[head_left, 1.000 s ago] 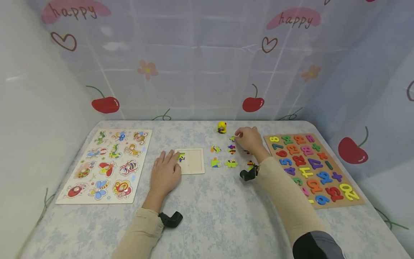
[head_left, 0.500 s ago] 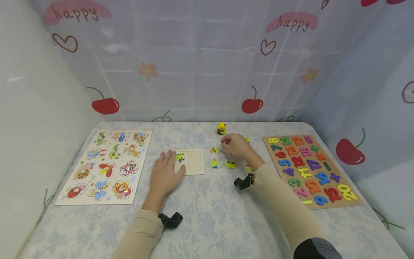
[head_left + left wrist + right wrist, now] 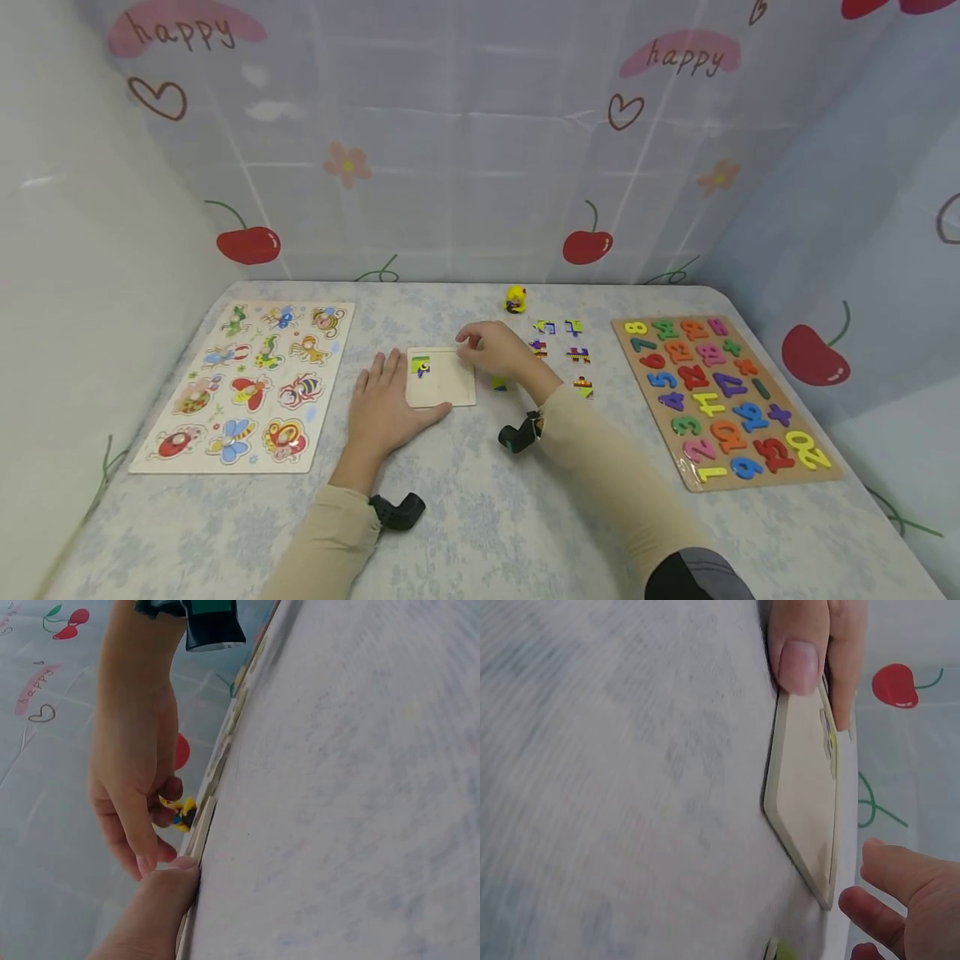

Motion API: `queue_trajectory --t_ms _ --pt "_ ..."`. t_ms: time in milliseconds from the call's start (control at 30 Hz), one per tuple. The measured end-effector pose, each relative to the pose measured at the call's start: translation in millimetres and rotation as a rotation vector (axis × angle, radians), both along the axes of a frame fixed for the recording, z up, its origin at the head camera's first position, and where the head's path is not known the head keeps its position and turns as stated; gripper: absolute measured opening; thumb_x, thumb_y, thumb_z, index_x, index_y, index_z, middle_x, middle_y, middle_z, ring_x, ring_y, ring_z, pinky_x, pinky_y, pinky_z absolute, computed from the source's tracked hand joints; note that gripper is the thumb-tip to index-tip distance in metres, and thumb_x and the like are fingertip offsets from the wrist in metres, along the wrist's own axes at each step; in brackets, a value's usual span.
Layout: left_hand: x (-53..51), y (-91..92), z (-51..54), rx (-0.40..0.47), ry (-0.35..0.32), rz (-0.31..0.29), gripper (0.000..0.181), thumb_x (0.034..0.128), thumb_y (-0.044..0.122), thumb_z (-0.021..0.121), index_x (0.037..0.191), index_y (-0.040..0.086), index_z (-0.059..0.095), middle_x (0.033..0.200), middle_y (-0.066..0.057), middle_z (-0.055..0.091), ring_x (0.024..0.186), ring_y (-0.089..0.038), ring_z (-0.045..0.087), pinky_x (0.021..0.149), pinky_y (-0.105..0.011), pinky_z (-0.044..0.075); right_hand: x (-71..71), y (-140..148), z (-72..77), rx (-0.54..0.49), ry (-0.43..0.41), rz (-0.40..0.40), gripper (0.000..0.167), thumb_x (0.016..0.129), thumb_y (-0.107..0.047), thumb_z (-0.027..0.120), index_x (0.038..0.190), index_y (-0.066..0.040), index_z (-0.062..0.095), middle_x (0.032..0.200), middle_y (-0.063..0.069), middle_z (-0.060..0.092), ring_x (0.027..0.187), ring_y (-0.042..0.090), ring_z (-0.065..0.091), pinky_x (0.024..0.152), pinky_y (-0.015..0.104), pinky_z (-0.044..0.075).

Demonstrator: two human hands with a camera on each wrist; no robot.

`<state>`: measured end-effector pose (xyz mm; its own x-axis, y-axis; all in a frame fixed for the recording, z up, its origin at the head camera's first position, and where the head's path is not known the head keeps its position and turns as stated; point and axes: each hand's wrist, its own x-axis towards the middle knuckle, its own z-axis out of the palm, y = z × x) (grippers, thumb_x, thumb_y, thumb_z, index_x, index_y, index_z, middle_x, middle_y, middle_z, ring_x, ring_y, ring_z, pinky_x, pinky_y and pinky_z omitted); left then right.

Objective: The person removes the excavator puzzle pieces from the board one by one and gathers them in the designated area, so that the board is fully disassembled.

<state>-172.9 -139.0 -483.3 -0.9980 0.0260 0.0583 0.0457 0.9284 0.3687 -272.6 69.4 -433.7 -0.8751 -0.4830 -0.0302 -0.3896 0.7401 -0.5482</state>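
A small wooden puzzle tray lies mid-table, with one green jigsaw piece in its upper left corner. My left hand lies with straight fingers along the tray's left side. Its thumb rests on the near edge in the right wrist view. My right hand hovers over the tray's right edge, fingers loosely bent. In the right wrist view its thumb and fingers stand apart, and no piece shows between them. Several loose jigsaw pieces lie right of the tray; the right hand hides some.
A small yellow-haired figurine stands behind the loose pieces. An insect puzzle board lies at the left. At the right is a number puzzle board. A patterned curtain hangs behind the table.
My right hand has moved left from the far loose pieces, across the others, to the tray's right edge. The left thumb has spread out along the tray's near edge.
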Motion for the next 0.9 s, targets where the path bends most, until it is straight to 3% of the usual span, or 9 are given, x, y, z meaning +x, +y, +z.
queue_trajectory --t_ms 400,667,900 --pt "1.0 -0.7 2.2 0.004 0.008 -0.014 0.122 0.0722 0.088 0.053 0.159 0.007 0.023 0.166 -0.010 0.020 0.155 -0.033 0.011 0.126 -0.055 0.011 -2.0 -44.3 -6.4 0.057 0.088 0.099 0.030 0.096 -0.029 0.067 0.124 -0.020 0.071 0.092 -0.002 0.065 0.080 0.013 0.054 0.071 0.026 0.045" --pt "1.3 -1.2 2.9 0.015 0.011 -0.023 0.123 0.0715 0.088 0.054 0.158 0.007 0.023 0.166 -0.009 0.021 0.155 -0.033 0.011 0.126 -0.055 0.011 1.5 -55.4 -1.8 0.140 0.070 0.073 0.027 0.095 -0.035 0.068 0.119 -0.025 0.072 0.096 -0.004 0.061 0.091 0.015 0.049 0.073 0.027 0.043" --pt "0.5 -2.5 2.1 0.009 0.007 -0.021 0.123 0.0717 0.089 0.053 0.159 0.007 0.023 0.166 -0.010 0.021 0.155 -0.033 0.011 0.125 -0.055 0.011 0.0 -58.7 -0.8 0.135 0.067 0.082 0.027 0.093 -0.035 0.070 0.117 -0.023 0.074 0.099 -0.004 0.066 0.093 0.014 0.054 0.079 0.029 0.048"
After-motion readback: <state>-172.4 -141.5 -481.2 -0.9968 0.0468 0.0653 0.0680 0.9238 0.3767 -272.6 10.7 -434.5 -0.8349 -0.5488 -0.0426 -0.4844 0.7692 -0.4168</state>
